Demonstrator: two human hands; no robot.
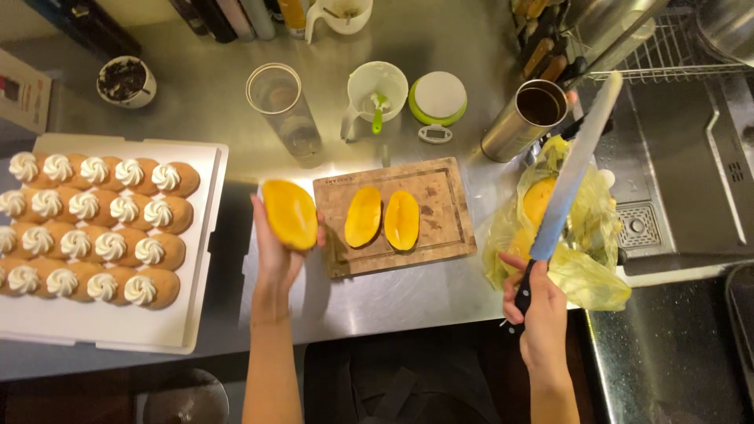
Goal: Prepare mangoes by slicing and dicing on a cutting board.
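L hand (276, 243) gripped mango half (290, 213), R hand (534, 302) clenched knife (567, 179) blade-up; slippery fruit could've dropped, blade nicked bag (585, 275).

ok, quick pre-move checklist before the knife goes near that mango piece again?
1. Left hand grips the mango piece firmly: ok, fingers wrap its edges, held above the counter.
2. Right hand has the knife by the handle: ok.
3. Blade clear of the left hand: ok, it points up and away over the yellow bag.
4. Room on the cutting board: ok, two mango halves lie in the middle, bare wood either side.
5. Board stable on the counter: cannot tell.
6. Pastry tray clear of the cutting area: ok, it sits left of the board.
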